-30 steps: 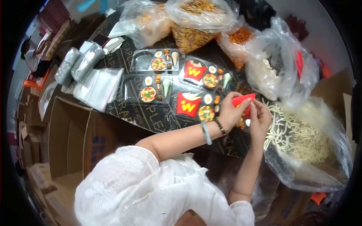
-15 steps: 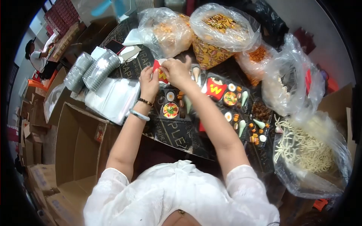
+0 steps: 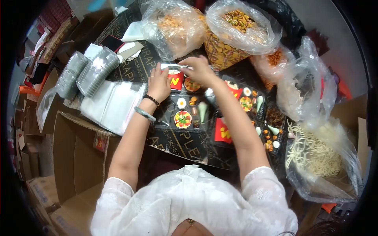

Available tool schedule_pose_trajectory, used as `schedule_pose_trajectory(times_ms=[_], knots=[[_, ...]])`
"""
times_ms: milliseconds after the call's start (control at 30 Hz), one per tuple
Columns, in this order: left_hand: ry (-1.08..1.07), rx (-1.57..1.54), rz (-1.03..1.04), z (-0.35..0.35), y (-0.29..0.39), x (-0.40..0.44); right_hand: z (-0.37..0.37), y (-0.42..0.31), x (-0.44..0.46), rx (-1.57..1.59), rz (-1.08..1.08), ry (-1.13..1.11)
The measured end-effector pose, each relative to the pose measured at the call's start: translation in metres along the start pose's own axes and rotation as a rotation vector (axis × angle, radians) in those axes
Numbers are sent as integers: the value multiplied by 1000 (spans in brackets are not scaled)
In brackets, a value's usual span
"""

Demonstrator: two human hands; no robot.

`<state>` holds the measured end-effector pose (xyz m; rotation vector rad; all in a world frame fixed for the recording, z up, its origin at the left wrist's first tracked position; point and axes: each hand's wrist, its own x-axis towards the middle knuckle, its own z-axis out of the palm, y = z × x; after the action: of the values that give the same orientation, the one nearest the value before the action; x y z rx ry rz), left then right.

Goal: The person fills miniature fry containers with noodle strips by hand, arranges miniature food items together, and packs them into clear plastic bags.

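Observation:
My left hand [image 3: 159,83] is at the left edge of a small red packet with a yellow letter [image 3: 176,82], its fingers bent inward. My right hand [image 3: 200,70] pinches the right end of a pale, shiny strip [image 3: 171,66] just above the packet. The strip's far end meets my left fingertips; its kind cannot be made out. Under my right hand, a toy pizza [image 3: 191,84] is partly covered. Nearer me lies a clear tray with another toy pizza [image 3: 183,119], a toy fried egg [image 3: 181,103] and a pale green cone [image 3: 202,111].
Stacked clear plastic trays [image 3: 97,71] and flat clear bags [image 3: 114,106] lie left, above an open cardboard box [image 3: 80,157]. Bags of small yellow-brown pieces [image 3: 226,55] stand at the back. A bag of pale noodle-like strands [image 3: 315,153] is at right.
My right hand has shifted right, away from my left hand, uncovering the red packet's face. The pale strip now spans the space between my fingertips. The view has shifted slightly.

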<state>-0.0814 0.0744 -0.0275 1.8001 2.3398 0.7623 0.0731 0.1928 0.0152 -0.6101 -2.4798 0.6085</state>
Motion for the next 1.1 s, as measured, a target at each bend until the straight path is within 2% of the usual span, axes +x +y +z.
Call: schedule_pose_trajectory(times_ms=[67,100,167,233,300,400,567,667,833,967,1033,1100], knots=[[33,32,23,-7,5,-2,-36,10,-24,220,127,42],[46,50,37,-11,8,-3,-48,15,-40,356,214,-8],[35,51,104,-21,21,-8,-59,10,-72,-169,89,-46],[-17,75,203,-27,34,-10,-56,-3,-95,-306,18,-93],[-88,84,324,-22,41,-13,-48,-6,-109,-392,36,-184],[-234,200,442,-21,52,-16,-35,-4,-118,-535,6,-183],[-284,232,504,-20,50,-14,-47,-22,-108,-646,54,-289],[-252,242,533,-34,53,-30,-40,-19,-113,-564,29,-207],[-384,157,529,-61,82,-100,-65,-22,-138,-442,36,38],[-400,188,521,-48,90,-131,-88,-31,-190,-327,160,106],[-409,238,551,-46,87,-127,-95,-33,-220,-308,154,140],[-388,261,591,-46,85,-121,-113,-45,-243,-317,246,138]])
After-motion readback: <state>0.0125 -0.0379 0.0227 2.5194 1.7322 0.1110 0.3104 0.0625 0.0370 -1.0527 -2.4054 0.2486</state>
